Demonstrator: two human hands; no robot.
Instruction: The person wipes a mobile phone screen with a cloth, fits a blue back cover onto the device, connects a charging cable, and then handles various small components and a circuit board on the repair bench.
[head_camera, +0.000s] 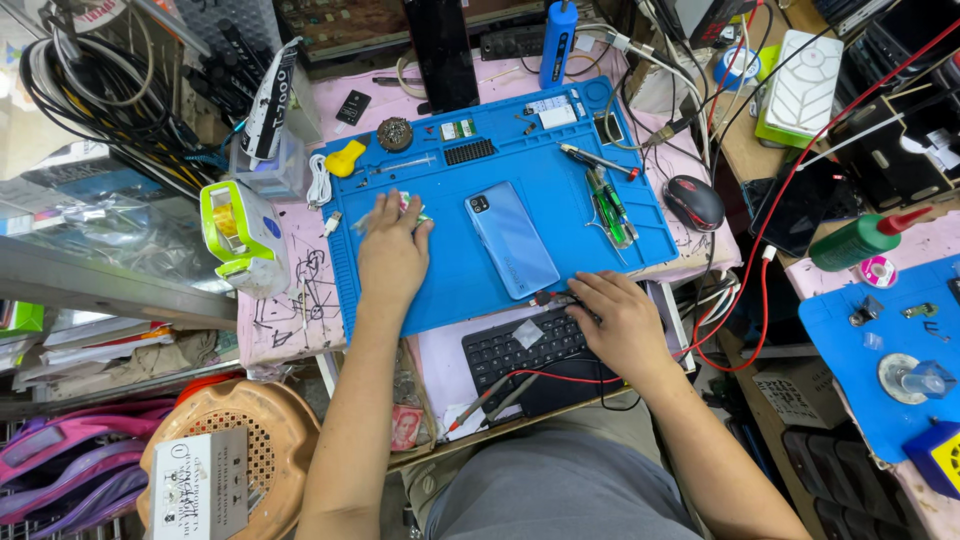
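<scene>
Resting L hand (392, 255) flat on blue mat (560, 190) by phone (511, 239), R hand (622, 322) open on keyboard (520, 355)

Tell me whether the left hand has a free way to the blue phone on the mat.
Probably yes. The left hand rests flat on the blue mat right beside the blue phone, which lies face down, and only bare mat shows between them.

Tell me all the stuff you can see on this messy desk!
mat: 1, blue, desk middle
phone: 1, light blue, back up, on mat
tweezers: several, green, mat's right
mouse: 1, black and red, right of mat
keyboard: 1, black, below mat
tape dispenser: 1, green and white, left of mat
bottle: 1, green, far right
left hand: flat on mat, over small items
right hand: on keyboard
</scene>
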